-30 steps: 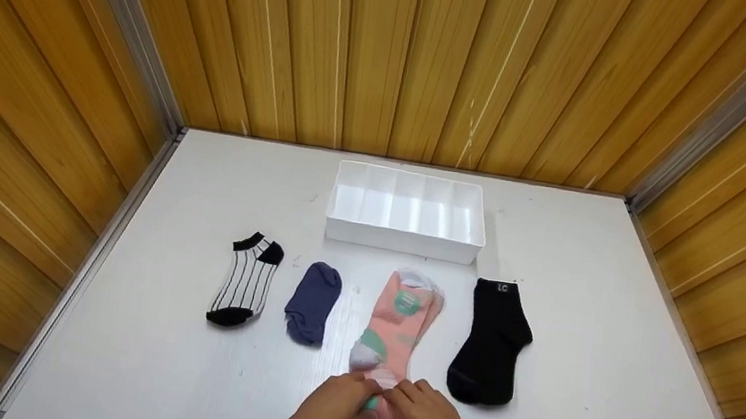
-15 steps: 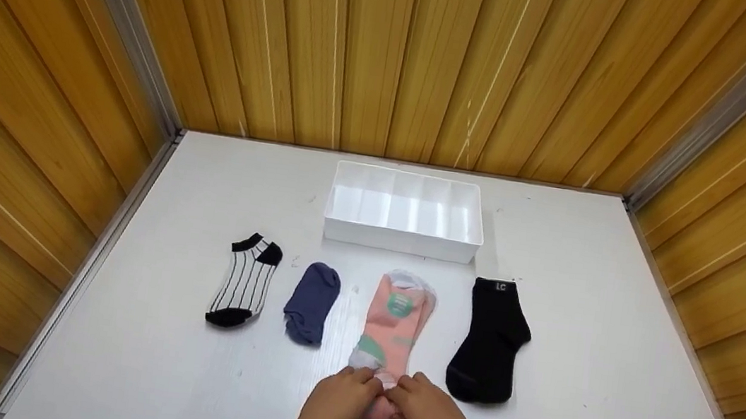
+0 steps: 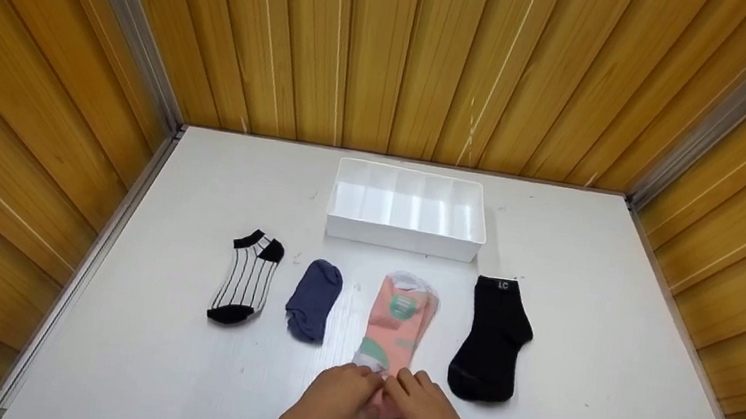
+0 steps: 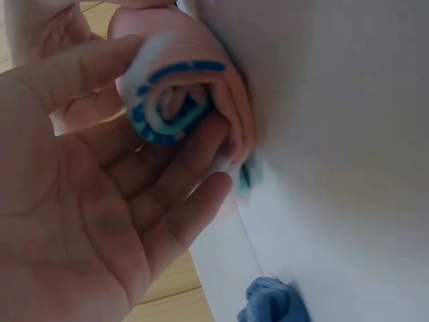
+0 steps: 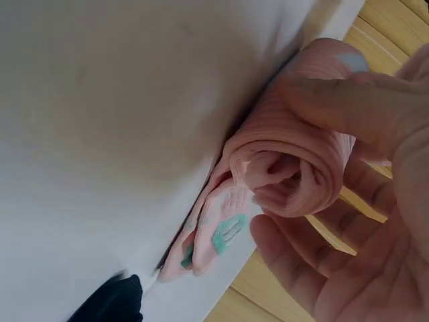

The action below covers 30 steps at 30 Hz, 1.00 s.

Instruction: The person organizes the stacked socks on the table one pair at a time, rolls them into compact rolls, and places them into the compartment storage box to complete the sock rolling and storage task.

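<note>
A pair of pink socks (image 3: 393, 333) with green and pale patches lies at the front middle in the head view, its near end rolled up. My left hand (image 3: 342, 401) holds one side of that roll, and its spiral end with blue and teal edging shows in the left wrist view. From the other side my right hand (image 3: 426, 415) grips the roll (image 5: 295, 168), its thumb lying along the pink ribbed fabric. The far part of the socks stays flat on the white table (image 3: 166, 383). In the head view my hands cover most of the roll.
Left of the pink socks lie a navy sock bundle (image 3: 314, 302) and a black-and-white striped sock (image 3: 245, 283). A black sock (image 3: 487, 352) lies to their right. Behind them stands a white compartment box (image 3: 405, 237). Wood-patterned walls (image 3: 377, 60) enclose the table.
My hands have shifted slightly forward along the pink socks, still holding the rolled end. The flat far end has slid a little toward me and left. The other socks and box stay put.
</note>
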Tool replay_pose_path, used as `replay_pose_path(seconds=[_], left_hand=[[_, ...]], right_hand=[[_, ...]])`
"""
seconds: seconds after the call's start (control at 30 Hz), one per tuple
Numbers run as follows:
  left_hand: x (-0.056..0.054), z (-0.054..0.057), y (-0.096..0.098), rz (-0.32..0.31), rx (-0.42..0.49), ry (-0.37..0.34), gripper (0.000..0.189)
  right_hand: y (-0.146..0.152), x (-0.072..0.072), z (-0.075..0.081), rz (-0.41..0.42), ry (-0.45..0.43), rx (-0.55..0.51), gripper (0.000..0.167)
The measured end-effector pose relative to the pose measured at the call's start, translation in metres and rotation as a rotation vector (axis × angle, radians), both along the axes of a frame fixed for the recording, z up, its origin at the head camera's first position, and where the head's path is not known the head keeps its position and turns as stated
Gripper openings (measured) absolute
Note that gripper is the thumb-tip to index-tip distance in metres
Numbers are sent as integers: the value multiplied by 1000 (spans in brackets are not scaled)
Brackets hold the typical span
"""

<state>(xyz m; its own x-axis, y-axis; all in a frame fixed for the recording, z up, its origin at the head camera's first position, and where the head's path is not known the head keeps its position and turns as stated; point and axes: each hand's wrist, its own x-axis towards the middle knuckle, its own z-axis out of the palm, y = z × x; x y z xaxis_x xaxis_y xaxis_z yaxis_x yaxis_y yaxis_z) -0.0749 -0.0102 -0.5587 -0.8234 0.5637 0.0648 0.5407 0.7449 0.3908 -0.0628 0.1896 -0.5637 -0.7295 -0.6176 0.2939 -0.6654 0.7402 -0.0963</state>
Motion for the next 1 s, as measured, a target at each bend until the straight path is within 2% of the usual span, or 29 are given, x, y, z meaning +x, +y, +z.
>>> replay_pose_path(seconds=[0.2, 0.33, 0.5, 0.63, 0.7, 0.8, 0.9, 1.0], left_hand=[[4, -4, -7, 23, 121, -87, 43], [9, -9, -7, 59, 162, -105, 58], [8, -8, -6, 79, 190, -81, 42], [5, -5, -6, 75, 170, -91, 36], [3, -5, -7, 79, 160, -92, 35], [1, -3, -7, 82, 148, -82, 34], [-1, -2, -6, 69, 141, -80, 32], [-3, 0, -6, 61, 131, -99, 32]], right_hand=[[4, -6, 5, 28, -38, -82, 33], [6, -11, 9, 46, -100, -102, 24], [5, -14, 15, 12, -214, -65, 21], [3, -9, 17, -32, -257, -14, 30], [2, -5, 16, -49, -224, 27, 40], [-1, -1, 14, -71, -129, 68, 54], [-2, -1, 10, -83, -49, 65, 53], [-1, -2, 5, -77, -10, 35, 48]])
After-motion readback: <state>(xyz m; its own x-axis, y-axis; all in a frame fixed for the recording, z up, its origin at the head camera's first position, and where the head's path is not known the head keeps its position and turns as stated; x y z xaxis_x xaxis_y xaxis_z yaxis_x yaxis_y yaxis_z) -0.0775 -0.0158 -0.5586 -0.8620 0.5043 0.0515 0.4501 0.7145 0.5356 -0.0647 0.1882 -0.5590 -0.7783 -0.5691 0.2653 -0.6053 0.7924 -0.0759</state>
